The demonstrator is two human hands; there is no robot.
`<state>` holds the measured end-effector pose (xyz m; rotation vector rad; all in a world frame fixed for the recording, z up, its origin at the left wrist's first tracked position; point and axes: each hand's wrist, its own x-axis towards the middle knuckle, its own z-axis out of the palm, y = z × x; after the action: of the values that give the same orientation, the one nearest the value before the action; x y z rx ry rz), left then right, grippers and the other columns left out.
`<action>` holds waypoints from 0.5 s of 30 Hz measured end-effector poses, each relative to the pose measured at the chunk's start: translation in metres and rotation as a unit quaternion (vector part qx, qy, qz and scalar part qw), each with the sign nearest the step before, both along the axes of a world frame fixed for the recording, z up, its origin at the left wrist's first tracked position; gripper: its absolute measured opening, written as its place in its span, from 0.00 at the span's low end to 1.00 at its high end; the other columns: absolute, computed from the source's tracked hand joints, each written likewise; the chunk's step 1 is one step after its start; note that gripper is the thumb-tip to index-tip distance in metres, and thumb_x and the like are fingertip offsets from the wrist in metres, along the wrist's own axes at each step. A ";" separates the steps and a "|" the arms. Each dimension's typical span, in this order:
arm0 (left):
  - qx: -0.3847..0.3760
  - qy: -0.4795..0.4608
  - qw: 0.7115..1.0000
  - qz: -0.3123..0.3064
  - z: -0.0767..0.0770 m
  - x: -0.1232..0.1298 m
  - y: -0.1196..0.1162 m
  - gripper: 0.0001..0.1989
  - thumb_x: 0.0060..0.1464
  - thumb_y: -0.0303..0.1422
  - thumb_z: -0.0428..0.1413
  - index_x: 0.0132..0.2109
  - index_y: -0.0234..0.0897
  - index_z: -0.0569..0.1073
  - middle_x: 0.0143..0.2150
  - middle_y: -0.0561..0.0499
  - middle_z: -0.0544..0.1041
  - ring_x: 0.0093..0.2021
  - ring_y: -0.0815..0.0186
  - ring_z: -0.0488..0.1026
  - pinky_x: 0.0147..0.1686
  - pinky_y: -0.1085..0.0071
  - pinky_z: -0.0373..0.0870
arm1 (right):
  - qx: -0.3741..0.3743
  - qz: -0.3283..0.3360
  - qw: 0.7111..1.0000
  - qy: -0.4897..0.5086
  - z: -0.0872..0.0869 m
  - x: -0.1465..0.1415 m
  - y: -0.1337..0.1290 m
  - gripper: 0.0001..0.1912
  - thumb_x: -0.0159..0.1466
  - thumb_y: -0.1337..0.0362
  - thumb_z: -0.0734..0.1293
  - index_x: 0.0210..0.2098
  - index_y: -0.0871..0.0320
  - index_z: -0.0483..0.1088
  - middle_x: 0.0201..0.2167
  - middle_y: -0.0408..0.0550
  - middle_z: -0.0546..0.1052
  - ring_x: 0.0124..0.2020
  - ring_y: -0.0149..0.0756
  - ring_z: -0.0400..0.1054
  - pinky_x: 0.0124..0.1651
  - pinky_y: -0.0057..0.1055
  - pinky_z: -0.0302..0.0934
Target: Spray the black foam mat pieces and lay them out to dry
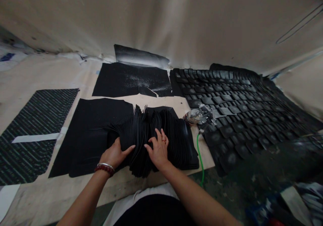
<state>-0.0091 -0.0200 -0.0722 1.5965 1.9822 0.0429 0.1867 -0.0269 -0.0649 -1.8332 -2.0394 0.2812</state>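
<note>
Just fanned black sheets (137,130)

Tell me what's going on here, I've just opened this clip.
A person is working with both bare hands on a fanned stack of thin black pieces. The left hand and right hand rest spread on it. The stack sits partly on a flat black sheet on a pale work surface. Rows of overlapping black pads lie to the right, beside a green hose.
</note>
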 end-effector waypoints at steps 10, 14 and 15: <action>0.020 -0.002 1.000 0.017 0.004 0.005 -0.002 0.42 0.43 0.58 0.43 0.58 0.32 0.54 0.46 0.36 0.71 0.43 0.49 0.71 0.38 0.62 0.65 | -0.003 0.007 1.000 -0.004 -0.001 0.006 -0.001 0.08 0.56 0.59 0.67 0.34 0.53 0.66 0.59 0.47 0.53 0.62 0.44 0.34 0.58 0.47 0.37; 0.130 0.042 0.990 0.033 0.009 0.022 -0.012 0.48 0.43 0.56 0.44 0.62 0.25 0.44 0.56 0.31 0.60 0.53 0.48 0.62 0.44 0.60 0.62 | -0.006 0.005 1.000 0.003 -0.001 0.005 -0.001 0.08 0.56 0.60 0.67 0.34 0.54 0.66 0.59 0.47 0.53 0.62 0.43 0.33 0.58 0.47 0.37; 0.148 0.056 0.987 0.029 0.011 0.028 -0.015 0.49 0.43 0.57 0.44 0.63 0.25 0.42 0.57 0.30 0.59 0.53 0.48 0.61 0.45 0.59 0.61 | -0.006 0.004 1.000 0.005 0.000 0.004 -0.001 0.08 0.56 0.60 0.67 0.34 0.54 0.66 0.59 0.47 0.52 0.62 0.43 0.33 0.59 0.46 0.37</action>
<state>0.0188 -0.0348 -0.0616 1.7554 2.1900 0.2884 0.1906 -0.0275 -0.0653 -1.8277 -2.0421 0.3057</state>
